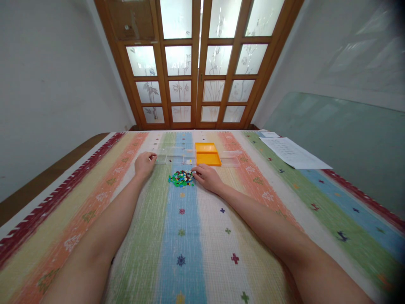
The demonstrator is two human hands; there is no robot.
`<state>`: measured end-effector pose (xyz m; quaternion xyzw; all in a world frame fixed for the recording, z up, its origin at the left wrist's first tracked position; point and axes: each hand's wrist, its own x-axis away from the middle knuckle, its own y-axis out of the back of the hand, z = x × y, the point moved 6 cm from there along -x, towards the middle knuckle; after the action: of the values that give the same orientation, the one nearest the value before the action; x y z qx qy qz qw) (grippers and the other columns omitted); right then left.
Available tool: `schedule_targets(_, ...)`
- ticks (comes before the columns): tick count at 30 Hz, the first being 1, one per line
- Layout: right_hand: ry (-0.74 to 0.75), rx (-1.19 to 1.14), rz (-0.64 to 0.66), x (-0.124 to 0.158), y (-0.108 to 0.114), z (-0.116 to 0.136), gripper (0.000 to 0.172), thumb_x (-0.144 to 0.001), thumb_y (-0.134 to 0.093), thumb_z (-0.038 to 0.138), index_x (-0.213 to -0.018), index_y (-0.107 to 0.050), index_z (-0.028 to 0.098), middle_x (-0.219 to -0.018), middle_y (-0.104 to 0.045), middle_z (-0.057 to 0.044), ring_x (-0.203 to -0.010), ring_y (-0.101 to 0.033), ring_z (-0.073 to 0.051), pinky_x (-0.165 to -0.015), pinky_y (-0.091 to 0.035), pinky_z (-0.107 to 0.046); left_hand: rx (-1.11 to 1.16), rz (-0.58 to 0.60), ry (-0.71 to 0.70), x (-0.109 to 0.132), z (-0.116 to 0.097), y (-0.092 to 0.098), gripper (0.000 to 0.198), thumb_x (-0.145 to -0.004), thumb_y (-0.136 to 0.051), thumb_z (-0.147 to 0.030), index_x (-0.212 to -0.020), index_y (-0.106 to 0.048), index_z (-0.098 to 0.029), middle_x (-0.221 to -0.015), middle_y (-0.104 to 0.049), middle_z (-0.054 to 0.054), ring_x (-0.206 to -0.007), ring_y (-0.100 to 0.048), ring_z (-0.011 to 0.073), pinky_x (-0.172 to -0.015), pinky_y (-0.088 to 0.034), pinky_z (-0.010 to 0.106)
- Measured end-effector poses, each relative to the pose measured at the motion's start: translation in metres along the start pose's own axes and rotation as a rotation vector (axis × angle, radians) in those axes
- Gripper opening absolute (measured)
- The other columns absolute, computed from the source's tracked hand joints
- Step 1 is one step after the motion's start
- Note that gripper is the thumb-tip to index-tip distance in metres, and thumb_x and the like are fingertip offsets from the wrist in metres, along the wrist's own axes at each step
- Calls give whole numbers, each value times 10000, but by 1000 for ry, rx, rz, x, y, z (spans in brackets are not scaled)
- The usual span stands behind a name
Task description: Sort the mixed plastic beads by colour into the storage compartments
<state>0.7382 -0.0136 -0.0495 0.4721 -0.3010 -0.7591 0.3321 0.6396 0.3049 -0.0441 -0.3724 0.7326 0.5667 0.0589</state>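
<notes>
A pile of small plastic building pieces (181, 178) in green, blue, white and dark colours lies on the striped cloth. At the pile's right edge, my right hand (207, 177) has its fingertips pressed together on or against the pieces; whether one is pinched is too small to tell. My left hand (144, 164) is at the left end of a clear plastic box (169, 156), its fingers closed in a pinch. What it holds, if anything, I cannot make out. A few tiny bits, one dark and some yellow, lie in the clear boxes.
An open orange case (209, 159) sits behind my right hand. To its right is another clear plastic container (230, 160). Printed paper sheets (292, 153) lie at the back right. Behind the table stand wood-framed glass doors (199, 76).
</notes>
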Motion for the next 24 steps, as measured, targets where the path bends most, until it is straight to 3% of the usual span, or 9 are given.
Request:
schedule_targets(8, -6, 42, 35, 0, -4, -4, 163, -940, -598, 117, -1005, -711, 215, -985, -654, -57, -952, -595, -210, -829, -442, -306, 27, 77, -190, 6, -34, -5, 250, -968, -576, -372, -1015, -772, -224, -939, -716, 76, -962, -620, 251, -879, -462, 367)
schedule_targets(18, 31, 88, 73, -3, -6, 2, 290, -980, -651, 275, -1265, -688, 232, -1184, -655, -117, -1106, -581, -269, -983, -474, -424, 128, 218, -471, 30, -99, -15, 229, -986, -586, -354, -1022, -777, -233, -1013, -689, 82, -1018, -596, 255, -917, -464, 392)
schedule_targets(24, 107, 30, 95, -5, -9, 6, 309, -1014, -613, 289, -1311, -676, 232, -1277, -674, -118, -1210, -578, -271, -1066, -459, -473, 129, 299, -577, 43, -120, -16, 240, -1006, -571, -367, -1056, -772, -246, -1043, -678, 75, -1023, -595, 239, -895, -468, 369)
